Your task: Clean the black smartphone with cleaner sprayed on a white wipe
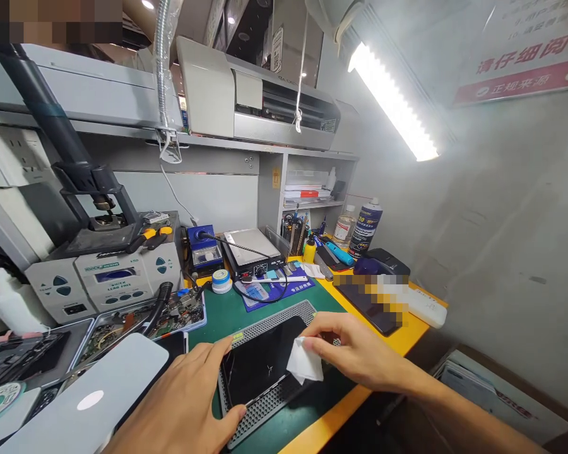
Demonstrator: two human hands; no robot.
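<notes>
A tablet [262,362] with a black, glossy screen lies face up on a grey perforated mat [265,413]. Pale, crack-like lines show on its glass. My left hand [184,394] spans the tablet's left end, with the thumb at the near edge and fingertips at the far edge, steadying it. Over the right end, my right hand [353,347] pinches a folded white wipe [307,362] between thumb and fingers. The wipe hangs down by the tablet's right near corner; whether it touches the glass I cannot tell.
Left stand a soldering station [118,277], a tray of circuit boards [180,309] and a silver laptop-like lid [104,391]. Behind lie a round tub [221,282] and a blue card [284,291]. Right, a dark phone [369,302] and a spray can [365,227] sit near the wall.
</notes>
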